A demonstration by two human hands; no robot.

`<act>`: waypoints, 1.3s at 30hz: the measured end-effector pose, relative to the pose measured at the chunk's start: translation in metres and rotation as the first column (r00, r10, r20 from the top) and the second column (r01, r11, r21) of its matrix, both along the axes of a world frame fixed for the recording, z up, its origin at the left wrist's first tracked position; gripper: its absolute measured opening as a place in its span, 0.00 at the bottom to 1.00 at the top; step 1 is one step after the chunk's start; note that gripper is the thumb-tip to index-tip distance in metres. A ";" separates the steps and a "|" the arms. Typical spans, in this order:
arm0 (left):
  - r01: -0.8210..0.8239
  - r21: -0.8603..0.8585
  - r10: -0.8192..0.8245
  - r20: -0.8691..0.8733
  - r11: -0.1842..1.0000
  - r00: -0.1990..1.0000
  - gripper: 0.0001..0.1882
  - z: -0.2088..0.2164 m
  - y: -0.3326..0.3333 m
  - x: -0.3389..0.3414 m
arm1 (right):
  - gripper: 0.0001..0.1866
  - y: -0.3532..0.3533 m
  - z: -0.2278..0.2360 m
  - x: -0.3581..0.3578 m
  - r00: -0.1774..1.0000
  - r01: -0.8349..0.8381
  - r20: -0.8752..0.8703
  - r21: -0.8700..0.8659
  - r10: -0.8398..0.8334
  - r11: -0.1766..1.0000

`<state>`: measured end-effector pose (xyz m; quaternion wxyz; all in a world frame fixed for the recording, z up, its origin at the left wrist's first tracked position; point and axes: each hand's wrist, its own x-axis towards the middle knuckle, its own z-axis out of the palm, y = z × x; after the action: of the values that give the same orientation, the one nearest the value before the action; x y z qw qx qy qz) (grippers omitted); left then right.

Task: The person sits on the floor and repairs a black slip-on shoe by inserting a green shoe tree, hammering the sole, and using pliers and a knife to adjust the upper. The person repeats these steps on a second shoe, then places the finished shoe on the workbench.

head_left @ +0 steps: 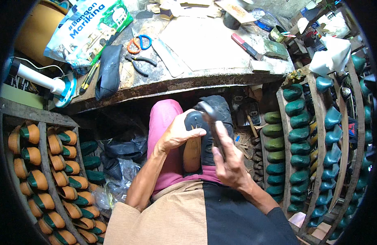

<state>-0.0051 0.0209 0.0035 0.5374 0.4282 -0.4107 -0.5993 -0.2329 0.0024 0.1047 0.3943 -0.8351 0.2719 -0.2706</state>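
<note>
My left hand (177, 133) grips upturned shoe (192, 156) around its dark heel (193, 119); my right hand (230, 160) is wrapped round hammer (209, 110), near that heel. Pliers (135, 60) on bench (164, 85).

Two slanting lines of bold, dark-blue lettering stand readable on the white plastic bag (85, 34) on the counter (155, 83), between ten and eleven o'clock. Marks among the clutter (315, 25) toward two o'clock are too small to read.
</note>
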 end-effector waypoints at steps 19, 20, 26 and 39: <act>-0.147 -0.072 0.163 0.307 0.986 0.938 0.41 0.013 0.037 -0.050 | 0.33 -0.230 -0.064 -0.018 0.844 0.405 -0.166 -0.427 -0.511 0.808; -0.163 -0.138 0.207 0.418 0.977 0.884 0.41 0.019 0.037 -0.051 | 0.32 -0.237 -0.069 -0.013 0.823 0.421 -0.206 -0.403 -0.529 0.813; -0.089 -0.401 0.341 0.621 0.912 0.705 0.42 0.057 0.028 -0.034 | 0.28 -0.272 -0.088 0.014 0.811 0.342 -0.287 -0.474 -0.510 0.811; 0.085 -0.407 0.388 0.904 0.910 0.178 0.40 0.052 0.021 -0.082 | 0.24 -0.119 -0.149 -0.110 0.724 0.542 -0.180 -0.449 -0.666 0.710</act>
<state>-0.0875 0.0419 0.0554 0.2810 0.6394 -0.7144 -0.0437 -0.3426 -0.1167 -0.0439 0.0680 -0.7878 0.5401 -0.2882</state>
